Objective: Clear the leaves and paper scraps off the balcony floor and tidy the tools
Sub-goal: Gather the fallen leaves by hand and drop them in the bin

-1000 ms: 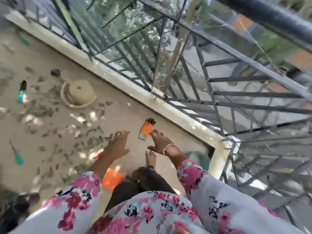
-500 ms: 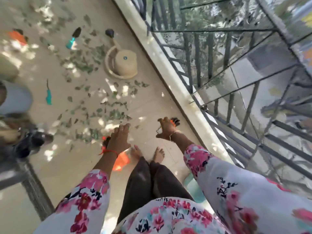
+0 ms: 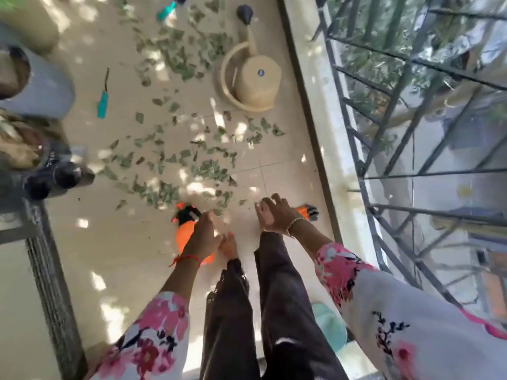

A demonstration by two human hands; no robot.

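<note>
On a sunlit balcony floor (image 3: 131, 242), seen from the head camera looking straight down, a person in floral sleeves bends over their bare feet. Torn green leaves (image 3: 208, 168) lie strewn across the tiles ahead of both hands, from just past the fingertips to a beige watering can (image 3: 252, 75) near the kerb. Paper scraps cannot be told apart from the sun patches.

Left hand (image 3: 201, 237): reaching down, fingers stretched forward and gripping nothing that shows. It hangs in front of an orange spray bottle (image 3: 183, 235), and contact cannot be judged. Right hand (image 3: 274, 216): fingers spread and loose, empty, at the near edge of the leaves. Just beyond it lies an orange-and-black item (image 3: 307, 211), possibly a glove. A teal-handled tool (image 3: 103, 101) lies well apart to the left, near a grey pot (image 3: 35, 86).

Likely risks: the left wrist knocking the bottle over while gathering, and light leaves, swept by bare hands, scattering towards the open railing (image 3: 411, 111).
</note>
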